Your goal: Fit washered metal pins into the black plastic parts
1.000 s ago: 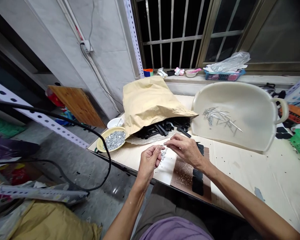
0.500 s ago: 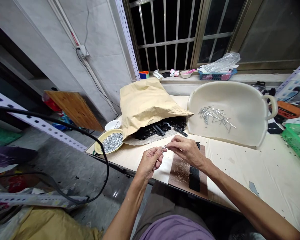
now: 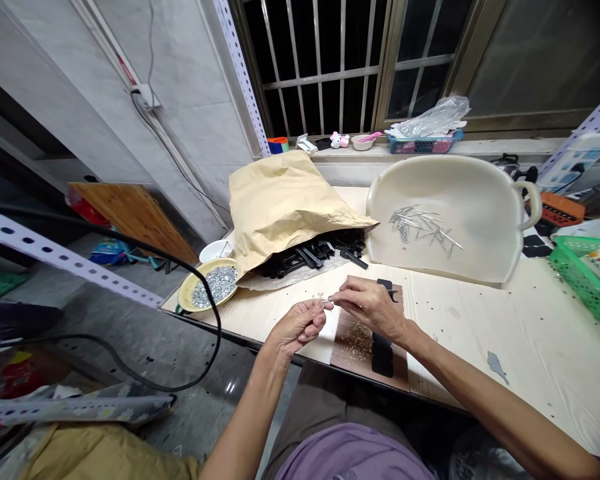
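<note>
Over the front part of the table, my left hand (image 3: pixel 300 325) and my right hand (image 3: pixel 367 303) meet fingertip to fingertip, both closed in a pinch. Between them shows a thin, shiny metal piece (image 3: pixel 326 301), too small to make out fully. A few tiny metal bits (image 3: pixel 317 295) lie on the table just behind the fingertips. Below my right hand is a brown board (image 3: pixel 353 347) with pale specks and black flat pieces (image 3: pixel 382 357). Beyond the hands, black plastic parts (image 3: pixel 307 257) spill from a brown paper bag (image 3: pixel 295 193).
A yellow bowl (image 3: pixel 184 293) of small metal pieces stands at the table's left edge, beside a white bowl (image 3: pixel 215 251). Behind on the right, a white tub (image 3: pixel 480 227) holds thin metal rods (image 3: pixel 417 220). A green basket (image 3: pixel 580 287) stands far right. A black cable (image 3: pixel 215 333) hangs at left.
The view has shifted slightly, so the table things appear a little further left. Both hands keep their pinch together; tiny metal bits now show behind the fingertips.
</note>
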Motion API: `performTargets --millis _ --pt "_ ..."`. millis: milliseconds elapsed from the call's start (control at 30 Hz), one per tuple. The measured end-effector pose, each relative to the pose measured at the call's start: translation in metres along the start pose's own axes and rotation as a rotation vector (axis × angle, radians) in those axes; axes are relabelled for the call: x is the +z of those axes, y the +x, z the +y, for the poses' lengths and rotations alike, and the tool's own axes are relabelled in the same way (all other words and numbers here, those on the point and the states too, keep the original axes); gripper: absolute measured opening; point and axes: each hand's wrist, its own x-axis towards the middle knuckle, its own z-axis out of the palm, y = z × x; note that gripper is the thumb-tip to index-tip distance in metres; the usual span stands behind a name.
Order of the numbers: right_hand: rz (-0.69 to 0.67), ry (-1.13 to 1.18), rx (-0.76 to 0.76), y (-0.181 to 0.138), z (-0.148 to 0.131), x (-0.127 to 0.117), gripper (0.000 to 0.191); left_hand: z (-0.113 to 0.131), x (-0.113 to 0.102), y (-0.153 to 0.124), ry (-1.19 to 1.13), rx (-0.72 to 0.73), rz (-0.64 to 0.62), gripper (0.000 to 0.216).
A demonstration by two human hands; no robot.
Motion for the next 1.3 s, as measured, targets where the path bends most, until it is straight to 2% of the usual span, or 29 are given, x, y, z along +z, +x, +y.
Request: performTargets --millis 133,333,533,633,733,800,867,933,1000,1100,1200,1300 --pt "-0.012 -0.120 -0.017 -0.008 0.004 0.005 0.018 -0.004 -0.006 0.005 -0.022 -0.076 -0.018 0.028" --pt "-0.023 -0.154 -0.025 -0.017 0.006 0.004 0.021 -0.013 -0.011 0.011 -0.083 -0.181 -0.078 0.024" --pt "-0.068 -0.195 -0.053 -0.024 0.004 0.002 0.021 -0.022 -0.014 0.013 -0.102 -0.216 -0.098 0.023" --pt "-0.091 -0.220 -0.106 -0.028 -0.002 0.003 0.020 -0.022 -0.015 0.013 -0.052 -0.180 -0.024 0.028" --pt "-0.088 -0.207 -0.106 -0.037 -0.005 0.000 0.019 -0.021 -0.020 0.016 0.140 -0.040 0.215 0.034" --pt "-0.022 -0.167 -0.006 -0.045 -0.002 -0.005 0.019 -0.021 -0.028 0.020 0.400 0.147 0.457 0.034" --pt "0.091 -0.131 0.173 -0.057 0.007 -0.013 0.020 -0.022 -0.038 0.026 0.732 0.364 0.657 0.027" --pt "0.184 -0.145 0.385 -0.072 0.018 -0.023 0.022 -0.023 -0.047 0.031 1.030 0.514 0.737 0.021" --pt "0.216 -0.217 0.575 -0.091 0.028 -0.031 0.023 -0.026 -0.054 0.036 1.225 0.559 0.711 0.022" --pt "0.164 -0.345 0.777 -0.122 0.038 -0.040 0.025 -0.029 -0.059 0.042 1.385 0.528 0.625 0.026" --pt "0.104 -0.421 0.880 -0.151 0.041 -0.042 0.028 -0.030 -0.062 0.047 1.484 0.480 0.556 0.027" --pt "0.060 -0.502 0.907 -0.170 0.040 -0.040 0.031 -0.029 -0.067 0.052 1.522 0.464 0.494 0.027"
